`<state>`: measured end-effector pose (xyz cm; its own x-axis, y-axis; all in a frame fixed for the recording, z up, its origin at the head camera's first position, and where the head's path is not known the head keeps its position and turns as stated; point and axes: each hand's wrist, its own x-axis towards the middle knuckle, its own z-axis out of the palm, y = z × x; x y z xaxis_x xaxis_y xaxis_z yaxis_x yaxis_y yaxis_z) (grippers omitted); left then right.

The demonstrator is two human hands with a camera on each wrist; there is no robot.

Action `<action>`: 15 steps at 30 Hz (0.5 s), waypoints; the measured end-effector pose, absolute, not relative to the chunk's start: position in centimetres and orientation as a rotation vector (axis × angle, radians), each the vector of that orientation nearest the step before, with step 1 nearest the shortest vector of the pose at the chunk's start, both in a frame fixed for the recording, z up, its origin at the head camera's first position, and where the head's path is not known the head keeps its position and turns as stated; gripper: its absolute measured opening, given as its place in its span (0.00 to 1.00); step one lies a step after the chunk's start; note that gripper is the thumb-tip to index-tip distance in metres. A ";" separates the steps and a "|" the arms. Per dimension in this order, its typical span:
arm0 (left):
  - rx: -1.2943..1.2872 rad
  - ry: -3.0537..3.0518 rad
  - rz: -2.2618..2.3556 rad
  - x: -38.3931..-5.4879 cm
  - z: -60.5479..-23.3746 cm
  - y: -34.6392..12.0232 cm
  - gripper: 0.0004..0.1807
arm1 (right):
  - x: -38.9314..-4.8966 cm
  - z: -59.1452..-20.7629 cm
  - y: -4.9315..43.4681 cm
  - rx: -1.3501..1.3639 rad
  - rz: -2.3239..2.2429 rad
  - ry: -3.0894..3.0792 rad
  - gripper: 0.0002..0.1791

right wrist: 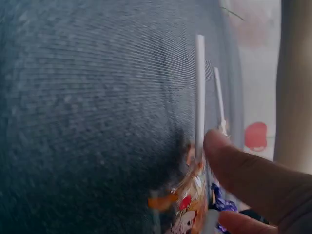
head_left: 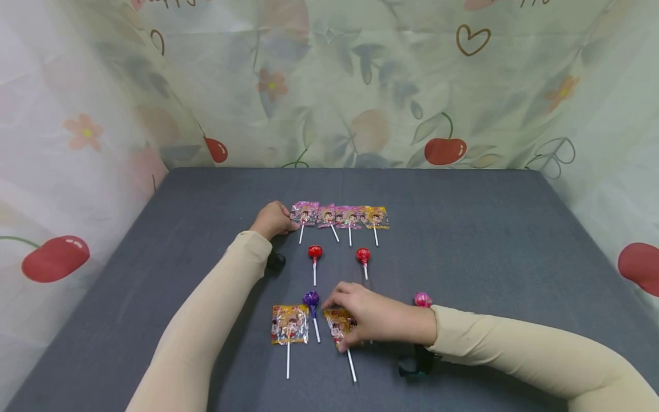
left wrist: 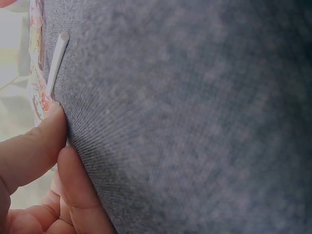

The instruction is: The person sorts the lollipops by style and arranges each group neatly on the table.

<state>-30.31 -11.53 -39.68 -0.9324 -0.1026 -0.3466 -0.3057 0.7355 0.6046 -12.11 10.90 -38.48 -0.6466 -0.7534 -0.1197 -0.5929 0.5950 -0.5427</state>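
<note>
At the left end of a back row of wrapped lollipops, my left hand (head_left: 274, 220) pinches the edge of a pink-wrapped lollipop (head_left: 305, 213). In the left wrist view, the thumb (left wrist: 46, 129) meets the wrapper beside a white stick (left wrist: 57, 63), the other fingers curled below. Nearer the front, my right hand (head_left: 383, 315) holds an orange-wrapped lollipop (head_left: 337, 327) between thumb and fingers, covering part of its wrapper. The white stick (right wrist: 200, 92) of this lollipop shows beside the thumb in the right wrist view.
Two more pink-wrapped lollipops and an orange one (head_left: 377, 218) continue the back row. Two red lollipops (head_left: 314, 252) lie mid-table. Left of my right hand are a purple lollipop (head_left: 311, 298) and another orange-wrapped one (head_left: 290, 325). A pink lollipop (head_left: 423, 299) sits behind the right wrist.
</note>
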 end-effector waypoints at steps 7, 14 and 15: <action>-0.316 2.644 1.003 -30.4 -39.7 -11.6 0.18 | -11.9 -38.7 10.7 -1.179 -0.510 2.564 0.36; -0.311 2.650 1.000 -30.4 -39.8 -11.6 0.18 | -12.0 -38.3 10.7 -1.118 -0.497 2.523 0.36; -0.312 2.650 0.998 -30.4 -39.7 -11.6 0.18 | -12.1 -38.3 10.7 -1.119 -0.508 2.514 0.36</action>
